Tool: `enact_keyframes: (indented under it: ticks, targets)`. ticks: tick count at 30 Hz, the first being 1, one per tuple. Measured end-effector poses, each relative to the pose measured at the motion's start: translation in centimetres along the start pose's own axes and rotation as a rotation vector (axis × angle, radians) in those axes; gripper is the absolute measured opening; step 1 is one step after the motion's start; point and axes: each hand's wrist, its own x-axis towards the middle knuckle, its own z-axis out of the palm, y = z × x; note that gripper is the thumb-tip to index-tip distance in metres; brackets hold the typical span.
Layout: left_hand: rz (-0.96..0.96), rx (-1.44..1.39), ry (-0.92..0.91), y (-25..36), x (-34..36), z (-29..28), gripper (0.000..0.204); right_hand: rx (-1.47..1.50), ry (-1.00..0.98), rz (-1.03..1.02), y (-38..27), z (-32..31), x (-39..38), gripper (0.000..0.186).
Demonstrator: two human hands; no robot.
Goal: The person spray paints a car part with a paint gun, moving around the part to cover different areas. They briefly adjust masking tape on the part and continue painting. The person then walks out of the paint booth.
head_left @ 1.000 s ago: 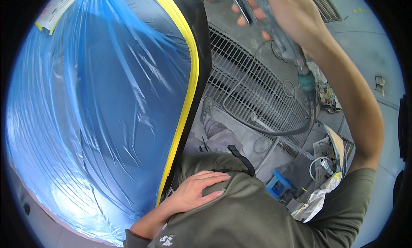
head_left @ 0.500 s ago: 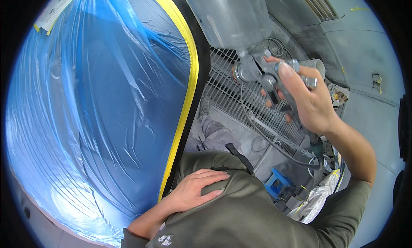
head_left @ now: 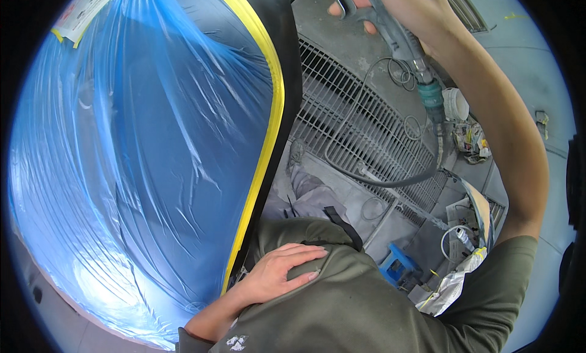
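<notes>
Your right hand gripped the spray gun above its hanging hose. Your left hand rested flat, thumb spread, on your olive top.

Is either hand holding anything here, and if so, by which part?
The right hand holds a spray gun by its handle; the gun's top is out of view. The left hand holds nothing, lying on the dark green shirt.

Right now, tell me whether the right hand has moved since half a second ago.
Yes. The right hand, gripping the spray gun, has moved up and slightly left in the picture, judged against the floor grate.
</notes>
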Motion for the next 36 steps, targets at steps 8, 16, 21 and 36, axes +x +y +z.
enact_keyframes:
  ticks: [8, 16, 21, 36]
  targets:
    - [-0.002, -0.007, 0.011, 0.0, -0.1, 0.2, 0.046, -0.005, -0.103, 0.104, 2.1, -0.7, -4.7, 0.059]
    - [0.029, 0.004, 0.021, -0.4, 0.0, 0.6, 0.046, -0.034, -0.195, 0.052, 4.0, -0.8, -4.6, 0.059]
    - [0.026, 0.010, 0.037, -0.3, -0.1, 1.0, 0.045, -0.153, -0.051, 0.054, 2.4, -0.4, 0.0, 0.052]
    - [-0.014, -0.020, 0.040, 0.1, 0.7, 1.1, 0.046, -0.139, 0.035, 0.058, 5.3, -0.9, 3.5, 0.059]
